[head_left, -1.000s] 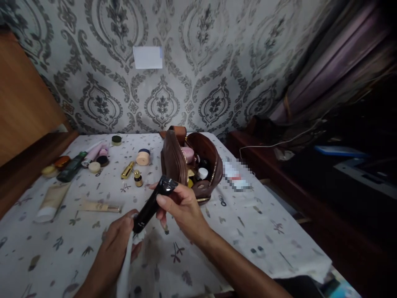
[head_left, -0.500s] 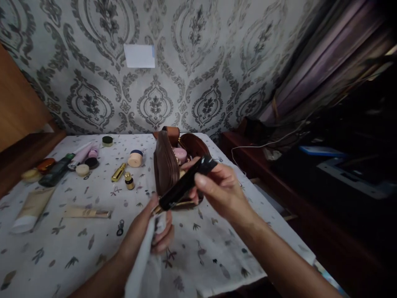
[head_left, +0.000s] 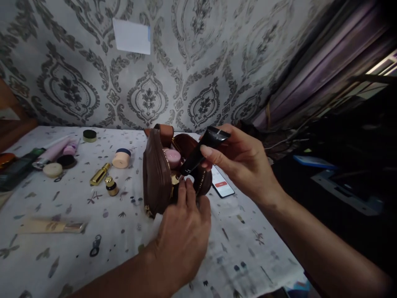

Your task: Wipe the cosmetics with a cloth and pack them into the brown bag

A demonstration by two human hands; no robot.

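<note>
My right hand is closed around a black squeeze tube, tilted with its capped end down over the open mouth of a brown bag. My left hand reaches to the front of the bag, two fingers stretched over its opening and the others curled. A bit of white cloth shows at the left hand's edge; most of it is hidden under the hand. Inside the bag sit a pink rounded item and a gold-coloured item.
Left of the bag stand a small gold-capped bottle, a gold tube and a peach jar with dark lid. A clear-wrapped beige tube lies in front. A phone lies right of the bag. More cosmetics cluster at the far left.
The black tube has moved up and right, from by the left hand to over the bag. My left hand has moved right and forward to the bag's opening. The view has shifted right.
</note>
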